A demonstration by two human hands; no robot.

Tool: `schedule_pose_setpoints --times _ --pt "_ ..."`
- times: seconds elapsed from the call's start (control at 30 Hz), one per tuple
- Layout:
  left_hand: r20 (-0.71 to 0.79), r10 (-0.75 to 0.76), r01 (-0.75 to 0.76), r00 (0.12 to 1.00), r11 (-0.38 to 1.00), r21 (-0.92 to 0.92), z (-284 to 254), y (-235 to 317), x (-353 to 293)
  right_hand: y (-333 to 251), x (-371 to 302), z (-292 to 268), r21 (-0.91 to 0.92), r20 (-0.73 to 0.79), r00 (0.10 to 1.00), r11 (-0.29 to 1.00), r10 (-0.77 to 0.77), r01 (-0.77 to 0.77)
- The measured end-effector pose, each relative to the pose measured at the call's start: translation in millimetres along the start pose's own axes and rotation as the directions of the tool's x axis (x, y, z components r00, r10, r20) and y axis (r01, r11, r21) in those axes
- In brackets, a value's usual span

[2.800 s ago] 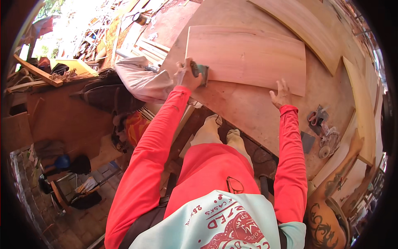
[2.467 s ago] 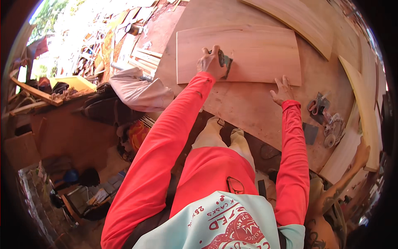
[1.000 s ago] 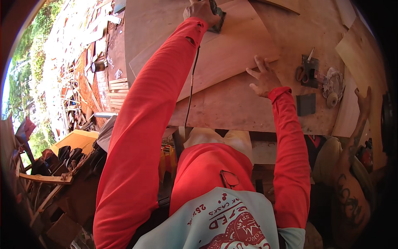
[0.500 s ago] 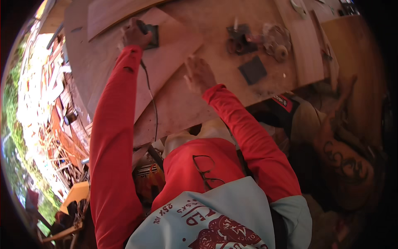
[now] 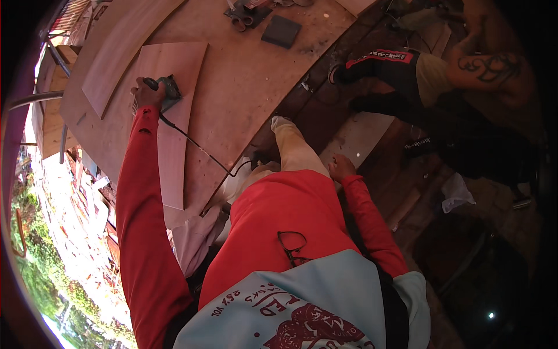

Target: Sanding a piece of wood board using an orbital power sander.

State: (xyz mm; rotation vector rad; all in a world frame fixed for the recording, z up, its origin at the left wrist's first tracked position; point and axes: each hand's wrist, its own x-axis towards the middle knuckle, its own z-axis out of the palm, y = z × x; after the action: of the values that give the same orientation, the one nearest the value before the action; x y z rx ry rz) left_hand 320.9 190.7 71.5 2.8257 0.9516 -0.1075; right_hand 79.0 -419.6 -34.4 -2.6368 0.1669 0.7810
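Observation:
My left hand [image 5: 147, 96] is wrapped around a dark palm sander [image 5: 170, 93], whose flat pad rests on a pale wooden panel [image 5: 172, 139]. A black cord [image 5: 200, 148] runs from the sander across the panel toward the table's near edge. Away from the tabletop, my right hand [image 5: 342, 167] hangs beside my right thigh, its fingers loosely apart and nothing visible in them.
Another long panel [image 5: 125, 61] lies farther left on the wooden table [image 5: 238, 87]. At the far side are a dark square pad [image 5: 281, 31] and a dark tool [image 5: 247, 16]. A person with a tattooed arm [image 5: 488, 67] is at the right. Scrap wood lies outside at the left.
My view has swung to the right, showing more floor and the other person. My right hand has left the tabletop for my thigh. The left hand still grips the sander.

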Motion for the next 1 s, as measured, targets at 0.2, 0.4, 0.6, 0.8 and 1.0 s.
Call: schedule_pose_setpoints --times 0.2,0.4,0.6,0.8,1.0 --pt "-0.038 0.064 -0.065 0.997 0.997 -0.038 -3.1 13.0 -24.0 123.4 -70.0 120.1 0.216 0.162 0.929 0.907 0.332 -0.361" --pt "-0.158 -0.058 0.04 0.986 0.992 -0.119 4.6 -3.3 -68.7 225.5 -125.9 200.8 0.278 0.288 0.907 0.88 0.307 -0.386" --pt "-0.202 -0.072 0.054 0.977 0.994 -0.094 12.3 18.1 -64.3 260.0 -97.0 144.6 0.419 0.307 0.917 0.83 0.254 -0.369" --pt "-0.198 -0.223 0.21 0.955 0.974 -0.087 36.3 -3.5 -35.3 287.1 -64.6 1.7 0.54 0.106 0.958 0.794 0.266 -0.28" --pt "-0.14 -0.375 0.366 0.916 0.927 -0.085 43.6 -53.7 -9.2 316.0 -41.0 -71.5 0.628 0.333 0.743 0.451 0.581 -0.634"
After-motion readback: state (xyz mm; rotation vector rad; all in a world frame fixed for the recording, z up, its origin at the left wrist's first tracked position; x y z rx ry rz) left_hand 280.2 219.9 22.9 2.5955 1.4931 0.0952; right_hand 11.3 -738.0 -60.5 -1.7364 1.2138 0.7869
